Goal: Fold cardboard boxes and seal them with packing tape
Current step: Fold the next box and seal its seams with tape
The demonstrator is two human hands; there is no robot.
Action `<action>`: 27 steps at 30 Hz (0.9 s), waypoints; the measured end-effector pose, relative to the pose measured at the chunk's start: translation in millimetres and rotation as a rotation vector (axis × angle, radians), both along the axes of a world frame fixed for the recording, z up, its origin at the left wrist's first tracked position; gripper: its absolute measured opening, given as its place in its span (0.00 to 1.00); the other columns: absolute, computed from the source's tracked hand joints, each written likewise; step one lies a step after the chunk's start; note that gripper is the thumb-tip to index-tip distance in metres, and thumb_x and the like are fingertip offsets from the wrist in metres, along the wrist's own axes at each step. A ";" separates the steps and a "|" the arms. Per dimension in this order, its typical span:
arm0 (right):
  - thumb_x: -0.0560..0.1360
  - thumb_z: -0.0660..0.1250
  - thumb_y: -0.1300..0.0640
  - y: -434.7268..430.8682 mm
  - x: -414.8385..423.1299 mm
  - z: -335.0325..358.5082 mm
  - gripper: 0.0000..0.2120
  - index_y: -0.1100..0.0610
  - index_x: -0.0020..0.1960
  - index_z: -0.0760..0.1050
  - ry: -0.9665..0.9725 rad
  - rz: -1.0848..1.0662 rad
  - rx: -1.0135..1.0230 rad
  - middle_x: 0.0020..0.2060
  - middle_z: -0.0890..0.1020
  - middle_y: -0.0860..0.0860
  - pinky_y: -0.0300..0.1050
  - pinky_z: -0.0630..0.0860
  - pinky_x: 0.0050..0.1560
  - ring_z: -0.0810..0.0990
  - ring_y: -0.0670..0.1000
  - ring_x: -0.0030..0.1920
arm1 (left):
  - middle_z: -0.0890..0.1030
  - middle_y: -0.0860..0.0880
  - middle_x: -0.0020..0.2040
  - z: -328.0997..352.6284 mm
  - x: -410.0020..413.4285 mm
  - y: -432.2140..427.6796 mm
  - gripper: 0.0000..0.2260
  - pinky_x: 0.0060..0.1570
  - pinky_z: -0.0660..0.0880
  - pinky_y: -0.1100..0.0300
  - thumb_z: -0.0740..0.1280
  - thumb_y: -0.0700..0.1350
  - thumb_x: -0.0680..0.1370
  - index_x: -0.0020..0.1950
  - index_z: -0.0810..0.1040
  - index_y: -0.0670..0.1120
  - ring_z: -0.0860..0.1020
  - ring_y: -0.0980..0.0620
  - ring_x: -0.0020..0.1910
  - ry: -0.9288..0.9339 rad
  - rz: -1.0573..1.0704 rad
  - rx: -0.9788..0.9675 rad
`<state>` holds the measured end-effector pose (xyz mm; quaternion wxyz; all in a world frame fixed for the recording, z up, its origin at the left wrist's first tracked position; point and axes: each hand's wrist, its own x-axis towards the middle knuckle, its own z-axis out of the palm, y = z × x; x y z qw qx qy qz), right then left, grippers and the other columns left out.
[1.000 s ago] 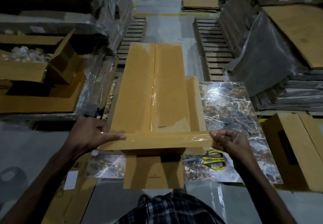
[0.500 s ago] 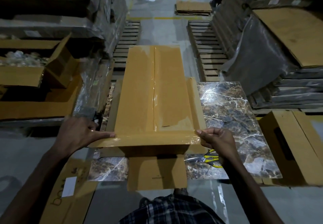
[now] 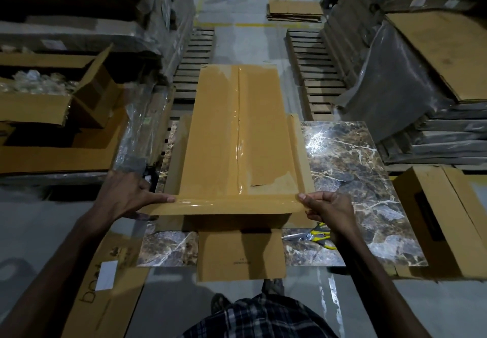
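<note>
At the far left an open carton (image 3: pixel 52 100) holds clear wrapped items. The left hand (image 3: pixel 129 195) pinches the left end of a strip of packing tape (image 3: pixel 224 203), index finger straight along the top and thumb beneath. The glossy brown strip stretches across the near end of the long flat cardboard box (image 3: pixel 237 132), which lies lengthwise on the marble-patterned surface (image 3: pixel 355 179). The right hand (image 3: pixel 326 208), fingers curled, pinches the strip's right end. Yellow-handled scissors (image 3: pixel 313 236) lie just beneath that hand. A closed carton (image 3: pixel 442 219) sits at the right.
</note>
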<state>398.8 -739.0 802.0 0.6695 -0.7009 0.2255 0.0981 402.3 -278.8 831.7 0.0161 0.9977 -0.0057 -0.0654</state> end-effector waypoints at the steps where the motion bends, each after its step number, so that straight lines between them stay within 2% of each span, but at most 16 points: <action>1: 0.68 0.82 0.57 0.6 0.2 -1.1 0.15 0.67 0.46 0.82 0.002 -0.003 -0.005 0.35 0.86 0.56 0.40 0.79 0.31 0.81 0.49 0.30 | 0.73 0.53 0.22 -1.0 -0.1 0.0 0.32 0.46 0.61 0.54 0.61 0.79 0.63 0.22 0.70 0.50 0.74 0.54 0.27 0.009 0.009 -0.010; 7: 0.66 0.83 0.52 -0.1 3.0 -0.9 0.16 0.63 0.43 0.85 -0.006 -0.005 -0.077 0.32 0.84 0.54 0.41 0.69 0.30 0.72 0.45 0.26 | 0.74 0.52 0.22 -2.4 1.1 0.4 0.32 0.42 0.60 0.55 0.64 0.78 0.65 0.22 0.71 0.49 0.74 0.54 0.27 0.027 0.035 -0.009; 9: 0.67 0.83 0.51 -0.1 5.3 -0.4 0.14 0.61 0.43 0.85 -0.003 -0.012 -0.115 0.33 0.85 0.51 0.42 0.69 0.32 0.74 0.43 0.26 | 0.74 0.52 0.22 -1.7 1.3 0.1 0.32 0.40 0.60 0.55 0.64 0.78 0.65 0.22 0.71 0.49 0.74 0.54 0.26 0.028 0.035 -0.005; 14: 0.66 0.83 0.49 2.3 8.7 -1.7 0.15 0.59 0.42 0.86 0.001 -0.014 -0.158 0.32 0.85 0.50 0.42 0.68 0.32 0.74 0.43 0.26 | 0.74 0.52 0.23 1.2 1.4 -3.1 0.31 0.48 0.64 0.54 0.65 0.77 0.65 0.23 0.72 0.49 0.75 0.54 0.28 0.042 0.067 -0.056; 18: 0.64 0.84 0.47 -1.4 9.4 -1.9 0.15 0.58 0.40 0.86 -0.017 0.016 -0.216 0.35 0.87 0.52 0.43 0.71 0.35 0.78 0.47 0.30 | 0.73 0.53 0.22 3.5 1.4 -6.7 0.30 0.45 0.65 0.54 0.68 0.75 0.66 0.23 0.72 0.50 0.74 0.54 0.27 0.016 0.079 -0.080; 21: 0.64 0.84 0.47 -3.1 9.8 -2.8 0.15 0.57 0.39 0.86 -0.022 0.043 -0.246 0.35 0.87 0.51 0.44 0.73 0.38 0.82 0.47 0.33 | 0.74 0.53 0.23 -3.0 2.1 -4.2 0.32 0.48 0.64 0.54 0.64 0.78 0.64 0.24 0.74 0.49 0.74 0.55 0.27 0.008 0.049 -0.081; 24: 0.64 0.84 0.46 -2.4 10.1 -3.6 0.15 0.57 0.39 0.86 -0.027 0.054 -0.257 0.36 0.88 0.50 0.46 0.75 0.42 0.84 0.49 0.38 | 0.76 0.53 0.23 -9.8 3.4 1.1 0.40 0.45 0.63 0.55 0.57 0.87 0.60 0.24 0.75 0.48 0.75 0.56 0.27 0.030 0.061 -0.124; 25: 0.64 0.84 0.47 -2.3 10.0 -2.9 0.15 0.57 0.40 0.86 -0.022 0.057 -0.256 0.36 0.88 0.50 0.46 0.75 0.42 0.84 0.48 0.38 | 0.76 0.53 0.23 -12.0 3.6 2.3 0.41 0.45 0.64 0.55 0.54 0.87 0.58 0.24 0.75 0.48 0.76 0.55 0.27 0.029 0.062 -0.134; 27: 0.65 0.83 0.47 -2.6 10.3 -1.9 0.15 0.58 0.40 0.86 -0.002 0.060 -0.234 0.34 0.87 0.50 0.43 0.72 0.38 0.80 0.43 0.31 | 0.75 0.54 0.22 -16.7 4.0 4.3 0.40 0.49 0.65 0.53 0.55 0.87 0.58 0.24 0.74 0.49 0.76 0.55 0.27 0.028 0.062 -0.161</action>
